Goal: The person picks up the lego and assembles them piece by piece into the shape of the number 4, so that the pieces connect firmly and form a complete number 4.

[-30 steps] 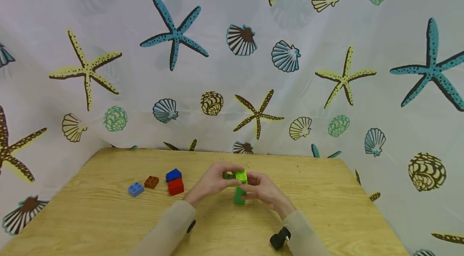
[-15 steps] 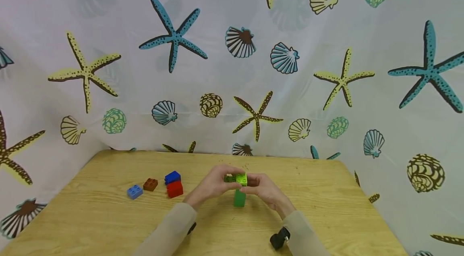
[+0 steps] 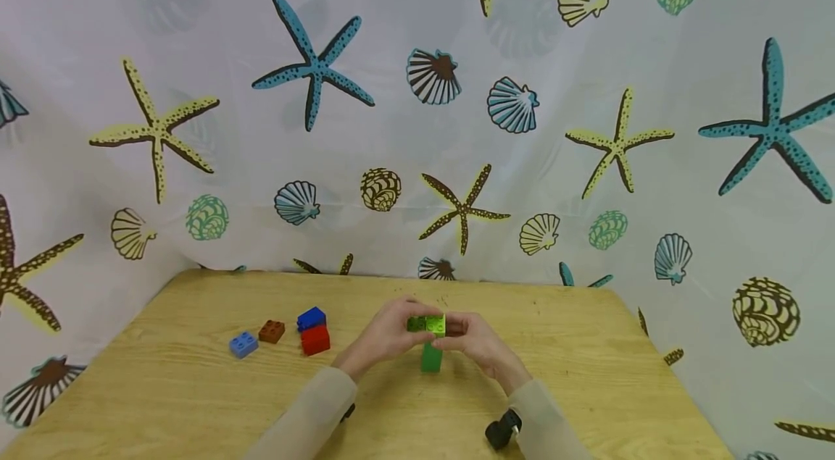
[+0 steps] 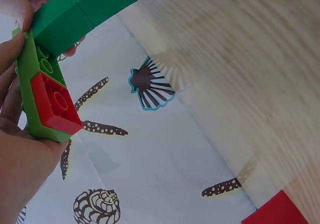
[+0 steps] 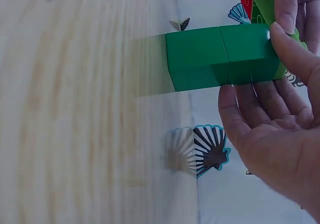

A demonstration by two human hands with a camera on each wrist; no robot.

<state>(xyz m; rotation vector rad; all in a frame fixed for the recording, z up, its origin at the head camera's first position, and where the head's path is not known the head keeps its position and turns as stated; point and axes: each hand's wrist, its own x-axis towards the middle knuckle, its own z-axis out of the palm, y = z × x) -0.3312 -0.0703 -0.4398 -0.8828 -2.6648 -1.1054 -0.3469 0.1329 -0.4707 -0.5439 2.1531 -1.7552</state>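
Observation:
A lime-green long brick (image 3: 435, 326) lies across the top of two stacked dark green bricks (image 5: 200, 59), which stand upright on the table. Under the lime brick's other end sits a red brick (image 4: 55, 104), seen in the left wrist view and hidden from the head view. My left hand (image 3: 386, 333) pinches the lime brick on the overhanging side, thumb and fingers on opposite faces. From the right, my right hand (image 3: 484, 350) grips the upper part of the dark green stack near the joint, thumb on one side and fingers on the other.
Left of my hands on the wooden table (image 3: 163, 387) lie a light blue brick (image 3: 244, 345), a brown brick (image 3: 271, 332), a dark blue brick (image 3: 311, 319) and another red brick (image 3: 316, 340). A patterned curtain (image 3: 391, 127) hangs behind the table.
My right fingers have closed in around the top of the green stack. More of the lime brick shows between my hands. The loose bricks stay put.

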